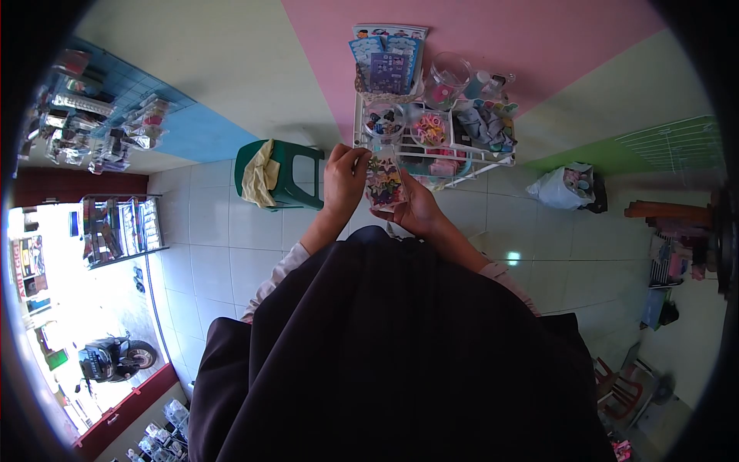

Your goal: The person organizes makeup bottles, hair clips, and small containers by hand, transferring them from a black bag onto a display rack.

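A clear packet of small colourful pieces [384, 182] is held up in front of the white wire rack. My right hand [418, 206] grips its lower right side, fingers wrapped round the edge. At its upper left edge, my left hand [348, 175] has thumb and fingertips pinched together on the packet's top. Just beyond the packet, a round clear tub of dark and white items [383, 121] stands on the rack, beside another tub of pink and yellow rings [430, 128].
The white wire rack [481, 160] also bears a basket of blue and purple card packs [390, 71], a clear jar [446, 81] and grey cloth items [485, 127]. A green stool [296, 177] with a yellow cloth [262, 175] stands left. Right, a white plastic bag [562, 189] lies on the floor.
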{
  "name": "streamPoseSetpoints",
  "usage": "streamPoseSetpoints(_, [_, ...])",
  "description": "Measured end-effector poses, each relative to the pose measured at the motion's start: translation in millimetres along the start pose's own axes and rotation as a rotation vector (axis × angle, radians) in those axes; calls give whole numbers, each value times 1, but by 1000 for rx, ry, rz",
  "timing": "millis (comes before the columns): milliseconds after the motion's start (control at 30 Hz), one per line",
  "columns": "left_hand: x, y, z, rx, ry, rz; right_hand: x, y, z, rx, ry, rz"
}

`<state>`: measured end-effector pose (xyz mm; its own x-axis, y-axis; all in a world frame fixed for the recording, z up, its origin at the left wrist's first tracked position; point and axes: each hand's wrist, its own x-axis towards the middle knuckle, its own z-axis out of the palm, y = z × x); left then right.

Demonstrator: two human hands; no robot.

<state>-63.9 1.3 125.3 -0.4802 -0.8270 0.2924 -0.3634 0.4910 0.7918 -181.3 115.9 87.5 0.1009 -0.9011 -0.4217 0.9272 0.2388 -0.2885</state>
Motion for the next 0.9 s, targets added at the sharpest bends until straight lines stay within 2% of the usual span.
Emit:
streamPoseSetpoints(100, [2, -3, -2, 167, 37, 221, 0, 1, -2, 19, -18, 14])
streamPoseSetpoints(200, [1, -2, -4, 196, 16, 241, 1, 3, -2, 11, -12, 1])
streamPoseSetpoints(300, [-1, -8, 5, -30, 17, 186, 1, 3, -4, -21, -25, -7])
streamPoseSetpoints(400, [-1, -13, 4, -22, -105, 126, 1, 1, -4, -76, -5, -1])
streamPoseSetpoints(467, [-1, -14, 6, 15, -127, 121, 0, 0, -2, -118, 6, 5])
streamPoseSetpoints(567, [2, -18, 12, 53, -131, 158, 1, 3, -5, -347, 230, -56])
streamPoseSetpoints(667, [8, -21, 18, 64, -114, 189, -12, -3, -4, -461, 239, -54])
streamPoseSetpoints(900, [19, -35, 38, -13, -154, 172, 0, 1, -32, -546, 295, -272])
